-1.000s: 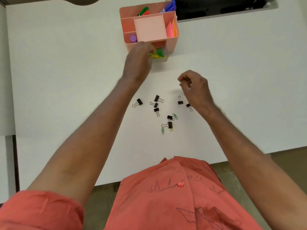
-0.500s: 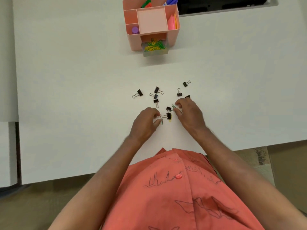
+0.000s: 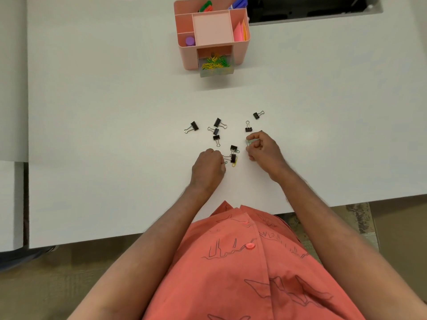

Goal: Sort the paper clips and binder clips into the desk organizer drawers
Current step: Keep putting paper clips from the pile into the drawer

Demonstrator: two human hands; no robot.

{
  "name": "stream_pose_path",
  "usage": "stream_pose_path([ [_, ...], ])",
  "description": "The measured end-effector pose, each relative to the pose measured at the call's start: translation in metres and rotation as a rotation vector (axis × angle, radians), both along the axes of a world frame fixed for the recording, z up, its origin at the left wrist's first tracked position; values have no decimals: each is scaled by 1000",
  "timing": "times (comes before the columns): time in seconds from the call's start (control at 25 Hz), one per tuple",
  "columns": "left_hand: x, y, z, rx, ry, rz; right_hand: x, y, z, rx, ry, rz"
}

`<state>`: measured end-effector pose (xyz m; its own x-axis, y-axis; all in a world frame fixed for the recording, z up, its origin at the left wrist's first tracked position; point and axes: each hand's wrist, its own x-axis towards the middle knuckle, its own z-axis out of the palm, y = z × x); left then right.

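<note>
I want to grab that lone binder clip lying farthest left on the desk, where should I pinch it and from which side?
Probably pinch the leftmost binder clip across its black body, coming straight down from above. It lies flat with its wire handles pointing left and toward you, and the desk around it is bare, so the left hand has the shorter, unobstructed reach. The thin handles would likely slip.

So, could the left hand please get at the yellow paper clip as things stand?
Probably yes: the left hand sits just beside the yellow paper clip, though a black binder clip overlaps the clip's upper end.
</note>
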<state>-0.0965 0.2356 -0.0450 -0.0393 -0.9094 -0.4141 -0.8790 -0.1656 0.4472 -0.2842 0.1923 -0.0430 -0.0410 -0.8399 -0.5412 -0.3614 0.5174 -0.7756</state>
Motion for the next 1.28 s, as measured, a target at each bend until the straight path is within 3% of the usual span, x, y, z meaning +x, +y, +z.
stream_pose_path([
  [0.16, 5, 5, 1, -27, 45, -16, 0, 8, 4, 80, -101, -109],
  [0.36, 6, 18, -1, -112, 201, -67, 13, 4, 0, -84, 191, 173],
  [0.56, -5, 20, -1, -164, 305, -104, 26, -15, -7, -149, 308, 293],
  [0.76, -3, 19, -1, -246, 236, -213, 30, -18, -11, -148, 365, 248],
  [0.92, 8, 12, -4, -262, 258, -150, 22, -10, -11, -171, 290, 249],
  [1.28, 19, -4, -4, -256, 211, -154, 32, 2, -14, -274, 382, 295],
])
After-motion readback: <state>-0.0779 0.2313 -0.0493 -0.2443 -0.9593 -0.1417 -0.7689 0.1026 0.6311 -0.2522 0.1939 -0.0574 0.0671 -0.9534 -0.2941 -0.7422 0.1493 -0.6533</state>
